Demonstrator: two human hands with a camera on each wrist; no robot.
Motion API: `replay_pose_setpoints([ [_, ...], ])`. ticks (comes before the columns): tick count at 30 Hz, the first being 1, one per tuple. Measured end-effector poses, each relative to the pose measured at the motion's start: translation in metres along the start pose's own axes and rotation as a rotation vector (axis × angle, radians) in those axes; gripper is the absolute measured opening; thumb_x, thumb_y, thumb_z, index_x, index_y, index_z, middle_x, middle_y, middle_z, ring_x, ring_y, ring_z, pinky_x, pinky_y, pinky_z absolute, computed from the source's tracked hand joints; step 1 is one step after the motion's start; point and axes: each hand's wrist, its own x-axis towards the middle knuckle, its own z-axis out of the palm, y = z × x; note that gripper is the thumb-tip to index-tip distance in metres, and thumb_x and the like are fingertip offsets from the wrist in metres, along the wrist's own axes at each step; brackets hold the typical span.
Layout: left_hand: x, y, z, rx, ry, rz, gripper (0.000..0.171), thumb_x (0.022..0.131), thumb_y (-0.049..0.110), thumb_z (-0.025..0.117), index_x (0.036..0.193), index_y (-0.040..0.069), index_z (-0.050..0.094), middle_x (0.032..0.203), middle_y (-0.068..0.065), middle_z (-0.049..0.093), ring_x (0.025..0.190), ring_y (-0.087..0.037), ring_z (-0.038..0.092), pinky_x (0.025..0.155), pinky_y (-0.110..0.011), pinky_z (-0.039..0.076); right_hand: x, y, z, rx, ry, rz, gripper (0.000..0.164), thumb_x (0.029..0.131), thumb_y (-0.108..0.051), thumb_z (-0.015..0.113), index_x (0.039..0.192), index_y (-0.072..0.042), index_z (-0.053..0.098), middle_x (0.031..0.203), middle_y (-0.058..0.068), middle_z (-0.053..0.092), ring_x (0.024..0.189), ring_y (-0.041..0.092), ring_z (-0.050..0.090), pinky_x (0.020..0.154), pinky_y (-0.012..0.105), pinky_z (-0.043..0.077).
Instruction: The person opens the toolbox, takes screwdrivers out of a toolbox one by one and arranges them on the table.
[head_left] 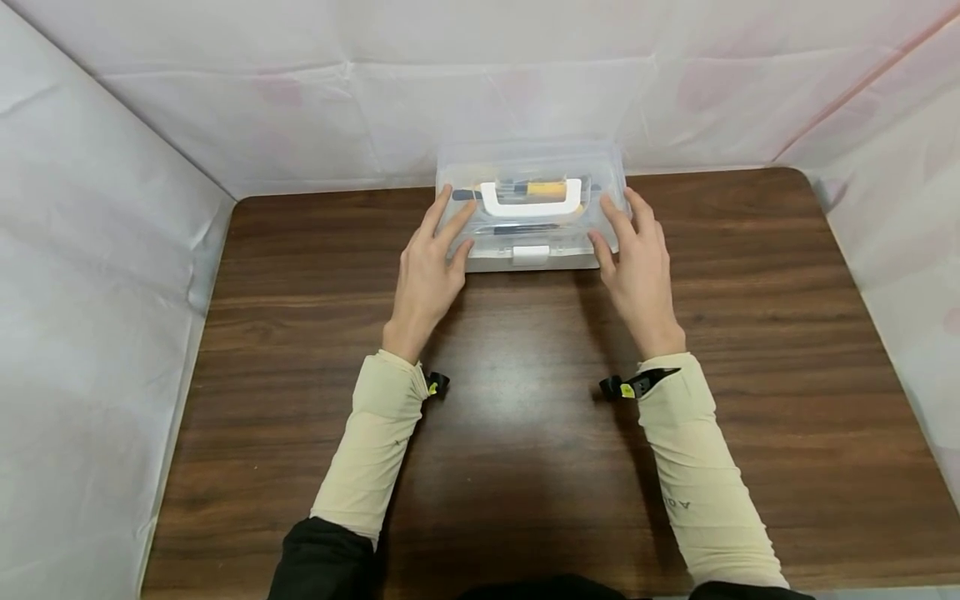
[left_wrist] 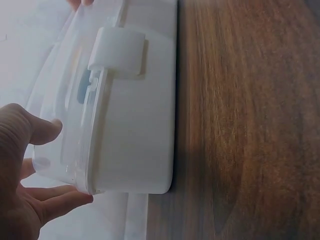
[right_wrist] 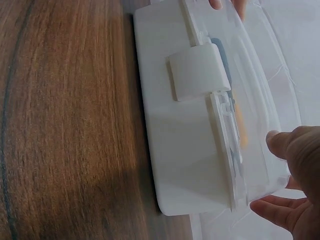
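Resting against both ends of a white plastic box with a see-through lid (head_left: 558, 238), two bare hands stand with fingers spread and fairly straight, neither curled into a fist. Taking the dark-brown wood-grain table (head_left: 525, 375) as a clock with twelve at its far edge, the box sits at twelve, its back near the pale, creased sheeting (head_left: 487, 92). The left hand (head_left: 431, 271) lies at the box's eight o'clock; its thumb is by the lid's front and its other fingers along the end. The right hand (head_left: 637, 271) mirrors it at four o'clock. Whether any fingertip presses hard, one cannot tell.

At the box's six o'clock, a white rectangular latch (head_left: 531, 255) spans the seam between lid and base. A white U-shaped carrying handle (head_left: 536, 210) lies atop the lid. Through the clear plastic show a yellow-orange piece (head_left: 546, 189) and a slim dark piece (head_left: 525, 229), both blurred. Cream sleeves (head_left: 378, 458) cover the forearms, with small black cameras (head_left: 437, 385) at the wrists.
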Motion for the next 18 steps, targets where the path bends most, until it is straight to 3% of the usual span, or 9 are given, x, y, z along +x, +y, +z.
replay_pose_setpoints([
  [9, -0.015, 0.000, 0.000, 0.021, 0.045, 0.023, 0.047, 0.104, 0.017, 0.067, 0.149, 0.023, 0.060, 0.165, -0.012, 0.042, 0.125, -0.044, 0.060, 0.097, -0.056, 0.054, 0.004, 0.005, 0.003, 0.052, -0.013, -0.005, 0.045, 0.104, -0.018, 0.065, 0.148, -0.009, 0.059, 0.162, 0.015, 0.044, 0.137, 0.047, 0.050, 0.107, 0.064, 0.044],
  [18, -0.041, 0.009, -0.005, 0.041, 0.060, 0.034, 0.046, 0.103, 0.018, 0.067, 0.149, 0.024, 0.060, 0.161, -0.016, 0.045, 0.103, -0.039, 0.054, 0.086, -0.051, 0.050, 0.006, 0.012, 0.006, 0.110, -0.023, -0.071, 0.046, 0.102, -0.012, 0.066, 0.147, -0.007, 0.059, 0.163, 0.015, 0.044, 0.140, 0.043, 0.050, 0.110, 0.059, 0.042],
])
